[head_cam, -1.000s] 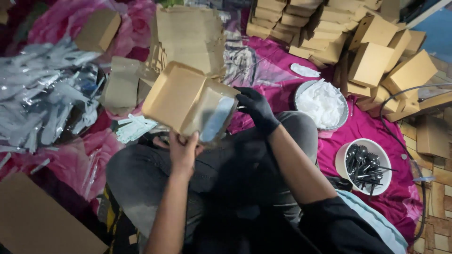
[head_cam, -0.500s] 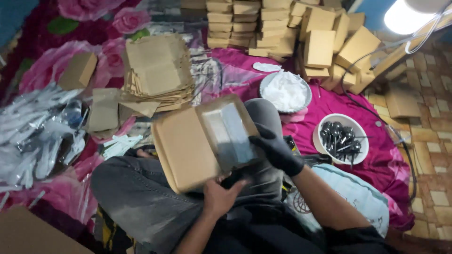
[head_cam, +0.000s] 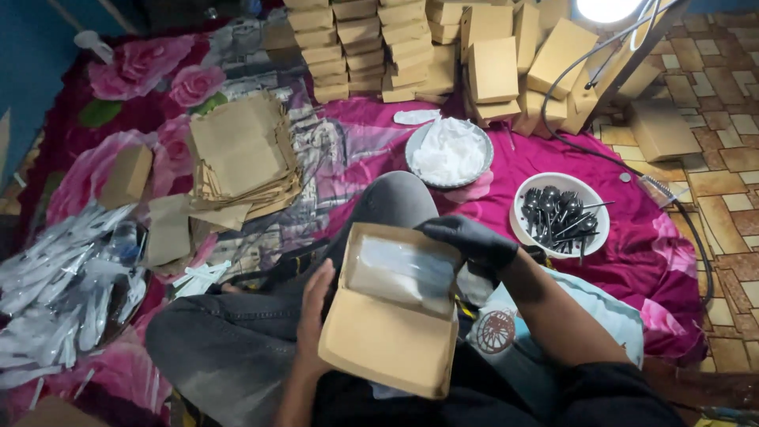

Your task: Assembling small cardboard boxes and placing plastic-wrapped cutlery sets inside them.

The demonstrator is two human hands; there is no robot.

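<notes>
Floral blanket (head_cam: pixel 632 261) — open box (head_cam: pixel 391 316) lowered onto lap.

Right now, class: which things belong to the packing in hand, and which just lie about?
In hand:
- open cardboard box
- clear packet inside
- left hand
- gloved right hand

Lying about:
- bowl of dark parts
- plate of white material
- stacked boxes

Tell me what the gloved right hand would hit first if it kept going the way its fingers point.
The right hand points left across the open box on the lap. Going straight on, it would likely meet the clear packet inside the box first, though depth is hard to judge.
</notes>
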